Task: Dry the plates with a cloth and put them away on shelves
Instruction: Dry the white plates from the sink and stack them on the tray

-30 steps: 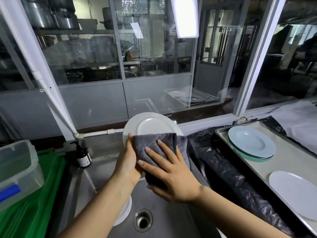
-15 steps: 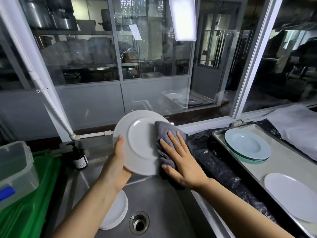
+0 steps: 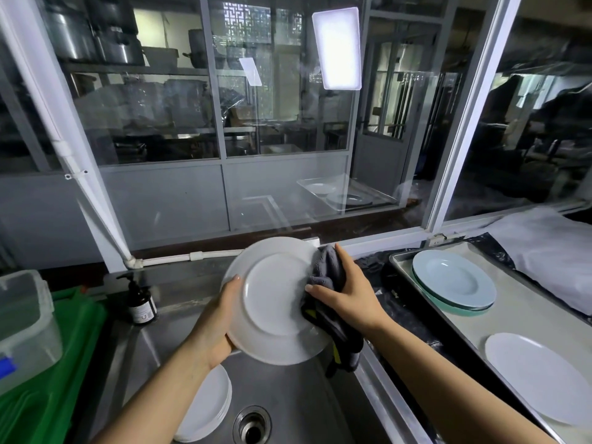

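Observation:
I hold a white plate (image 3: 275,299) tilted up over the steel sink (image 3: 288,395), its face toward me. My left hand (image 3: 221,318) grips its left rim. My right hand (image 3: 346,293) presses a grey cloth (image 3: 330,283) against the plate's right edge; the cloth hangs down behind the rim. A stack of white plates (image 3: 205,408) lies in the sink under my left forearm. On a metal tray (image 3: 528,318) to the right sit pale blue plates (image 3: 453,280) and a white plate (image 3: 541,376).
A brown pump bottle (image 3: 141,302) stands at the sink's back left corner. A clear plastic box (image 3: 25,328) rests on green sheeting (image 3: 48,395) at the left. Black plastic (image 3: 384,302) lies between sink and tray. A glass window wall rises close behind.
The cloth has slid from covering the plate's face to its right edge. The plate has turned so more of its face shows, and my left hand has shifted along the left rim.

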Demonstrator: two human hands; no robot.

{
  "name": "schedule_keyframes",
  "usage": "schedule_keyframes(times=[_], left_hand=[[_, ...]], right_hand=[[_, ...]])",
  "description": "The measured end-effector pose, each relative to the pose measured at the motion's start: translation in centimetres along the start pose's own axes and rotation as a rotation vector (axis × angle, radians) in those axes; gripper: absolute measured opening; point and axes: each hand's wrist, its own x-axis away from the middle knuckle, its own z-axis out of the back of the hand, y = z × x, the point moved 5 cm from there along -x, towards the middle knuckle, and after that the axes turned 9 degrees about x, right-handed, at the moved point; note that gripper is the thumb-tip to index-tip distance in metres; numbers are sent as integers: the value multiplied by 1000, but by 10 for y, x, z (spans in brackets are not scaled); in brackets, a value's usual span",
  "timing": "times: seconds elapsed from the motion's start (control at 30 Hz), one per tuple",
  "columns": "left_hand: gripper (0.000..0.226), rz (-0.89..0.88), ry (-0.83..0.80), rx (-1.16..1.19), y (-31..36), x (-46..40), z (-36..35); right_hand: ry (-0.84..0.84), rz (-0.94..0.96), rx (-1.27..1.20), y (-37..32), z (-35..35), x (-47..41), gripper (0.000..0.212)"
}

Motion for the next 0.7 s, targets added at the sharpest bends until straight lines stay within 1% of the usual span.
schedule_keyframes(times=[0.03,0.13,0.2,0.27,0.33,0.4,0.47,0.53,0.57,0.6,0.67,0.7], left_hand=[[45,12,16,-2,-3,-5,2],[53,94,52,19,-22,-18,7],[58,154,96,12,-40,-25,9],[60,231,128,-6,-57,-25,9],[70,322,77,-10,-69,-22,6],[93,396,-10,34,-72,-18,0],[110,450,-135,148,-69,-12,-12],[115,503,-232,256,-63,-4,-21],[112,520,-250,298,-60,-1,-22],[100,518,-245,319,-58,1,-22],[56,451,-216,274,-55,4,-20],[39,408,-192,233,-54,5,-17]], right_hand=[[8,-14,-35,0,2,2,80],[44,-37,-23,-2,6,8,86],[74,9,86,-10,8,13,86],[70,95,283,-21,6,21,86],[30,181,459,-27,-1,29,86],[-5,352,621,-28,-14,41,81],[-48,539,759,-26,-26,53,81],[-50,687,833,-23,-34,63,83],[-55,745,847,-21,-37,67,84],[-62,789,851,-20,-40,71,84],[-95,795,828,-17,-42,76,78],[-111,750,795,-14,-41,75,73]])
